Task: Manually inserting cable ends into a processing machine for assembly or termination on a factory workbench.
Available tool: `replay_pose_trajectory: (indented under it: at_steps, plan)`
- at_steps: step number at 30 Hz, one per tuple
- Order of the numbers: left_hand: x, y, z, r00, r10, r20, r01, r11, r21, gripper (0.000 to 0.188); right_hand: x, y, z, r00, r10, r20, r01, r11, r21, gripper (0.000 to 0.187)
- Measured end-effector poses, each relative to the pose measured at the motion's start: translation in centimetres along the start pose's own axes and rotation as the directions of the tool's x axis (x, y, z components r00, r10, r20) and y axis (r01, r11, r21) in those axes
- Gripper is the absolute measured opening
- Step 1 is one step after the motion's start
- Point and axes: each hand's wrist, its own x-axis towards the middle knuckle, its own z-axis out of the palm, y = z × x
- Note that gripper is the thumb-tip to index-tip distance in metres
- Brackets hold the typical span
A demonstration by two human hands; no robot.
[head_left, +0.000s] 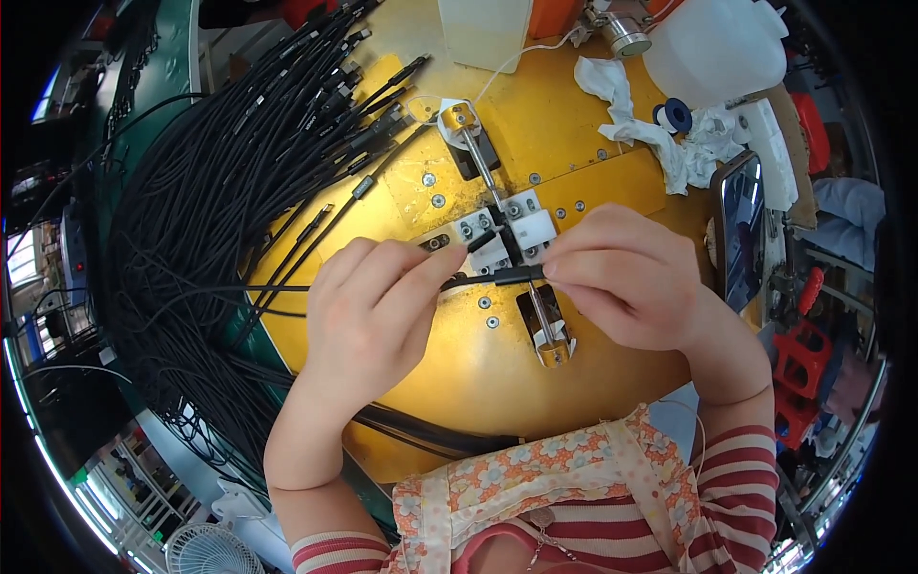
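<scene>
Between my hands a black cable with a dark connector end (517, 275) is stretched over the yellow bench plate. My left hand (368, 311) pinches the cable on the left, and a short black piece (481, 240) juts from between its thumb and forefinger. At the other side my right hand (626, 277) has its fingertips closed on the connector's right end. Just beyond them sits a small metal fixture with a white block (534, 230), bolted to the plate. Metal rods (481, 165) run from the fixture away from me and toward me.
A large bundle of black cables (182, 201) covers the left side. A phone (740, 220) stands at the right, near a spool (675, 116) and crumpled white tissue (660, 134). Behind are a translucent jug (717, 48) and a pale container (485, 33).
</scene>
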Motion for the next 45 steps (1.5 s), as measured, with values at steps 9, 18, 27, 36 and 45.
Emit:
replay_pose_trajectory:
  at_steps: [9, 18, 27, 36, 45]
  plan:
    - [-0.1, 2.2, -3.2, 0.897, -0.118, 0.425, 0.328, 0.822, -0.465, 0.017, 0.2, -1.2, -0.1, 0.987, 0.147, 0.063, -0.160, 0.917, 0.365, 0.016]
    - [-0.2, 1.3, 0.3, 0.995, -0.007, 0.101, -0.009, 0.987, 0.158, 0.045, 0.5, 0.9, 1.4, 0.964, 0.260, -0.049, -0.259, 0.965, 0.034, 0.010]
    - [-0.4, 1.3, 0.9, 0.988, -0.002, 0.156, -0.049, 0.945, 0.322, 0.045, 0.0, 0.6, 1.3, 0.993, 0.119, -0.021, -0.120, 0.960, -0.251, 0.023]
    - [-0.6, 0.7, 1.4, 0.992, 0.062, 0.107, -0.094, 0.941, 0.325, 0.046, -0.4, 0.2, 1.2, 0.998, 0.051, 0.023, -0.038, 0.920, -0.391, 0.027]
    - [-0.4, 1.1, 0.8, 0.992, 0.002, 0.129, -0.035, 0.967, 0.252, 0.045, -0.3, -0.1, 0.4, 0.990, 0.055, 0.127, -0.005, 0.931, -0.365, 0.023]
